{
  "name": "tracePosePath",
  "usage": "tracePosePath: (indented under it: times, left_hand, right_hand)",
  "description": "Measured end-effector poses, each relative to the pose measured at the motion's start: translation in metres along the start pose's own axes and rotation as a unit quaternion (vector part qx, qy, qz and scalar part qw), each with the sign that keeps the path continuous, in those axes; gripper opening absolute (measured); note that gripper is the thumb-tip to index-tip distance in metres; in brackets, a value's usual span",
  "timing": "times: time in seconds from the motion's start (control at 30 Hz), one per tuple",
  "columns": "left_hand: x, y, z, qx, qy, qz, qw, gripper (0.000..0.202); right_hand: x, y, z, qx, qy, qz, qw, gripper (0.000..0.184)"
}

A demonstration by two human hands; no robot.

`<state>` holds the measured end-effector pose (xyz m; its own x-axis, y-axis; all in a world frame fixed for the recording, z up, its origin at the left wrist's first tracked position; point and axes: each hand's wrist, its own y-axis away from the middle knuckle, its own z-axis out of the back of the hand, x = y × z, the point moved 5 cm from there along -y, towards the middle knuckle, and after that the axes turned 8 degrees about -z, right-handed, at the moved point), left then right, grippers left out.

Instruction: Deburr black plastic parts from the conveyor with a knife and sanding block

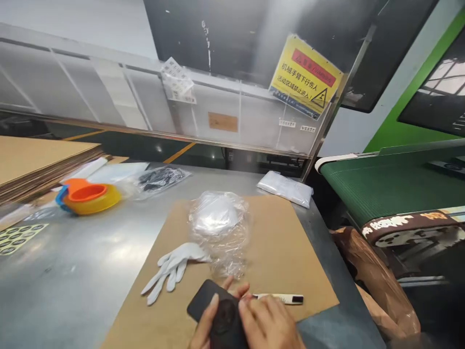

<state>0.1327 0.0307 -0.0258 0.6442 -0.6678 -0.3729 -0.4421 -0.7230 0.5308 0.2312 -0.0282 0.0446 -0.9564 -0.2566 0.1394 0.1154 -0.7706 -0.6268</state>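
Observation:
At the bottom of the head view, my left hand (pixel 204 327) is wrapped around a flat black object (pixel 205 298) with rounded corners, phone-like in shape. A round dark part shows on its near half; I cannot make out its exact kind. My right hand (pixel 271 322) has its bent fingers pressed on the object's right side. Just beyond the right hand lies a white marker-like stick (pixel 285 298) with a dark end. A white glove (pixel 176 266) rests to the left on the cardboard sheet (pixel 279 247). A clear plastic bag (pixel 220 223) with a rounded white thing inside lies ahead.
Orange, yellow and blue plastic scoops or bowls (pixel 87 195) sit at left, near stacked cardboard (pixel 43 160) and a sticker sheet (pixel 22 237). Bagged dark items (pixel 163 178) and a white packet (pixel 285 188) lie at the back. A green conveyor belt (pixel 392 182) runs at right.

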Motion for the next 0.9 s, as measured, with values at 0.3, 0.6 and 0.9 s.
tracePosePath:
  times: [0.3,0.6,0.9]
  left_hand:
    - [-0.05,0.04,0.041,0.038,-0.302,-0.251,0.919,0.038]
    - [-0.064,0.053,0.058,0.188,-0.601,-0.338,0.699,0.013]
    - [-0.06,0.068,0.054,0.238,-0.607,-0.319,0.688,0.004]
  right_hand:
    - [0.004,0.016,-0.096,0.133,0.047,-0.129,0.982,0.032]
    - [0.056,-0.017,-0.04,0.12,-0.329,-0.022,0.936,0.044]
    - [0.085,-0.021,-0.023,0.201,-0.333,0.054,0.92,0.047]
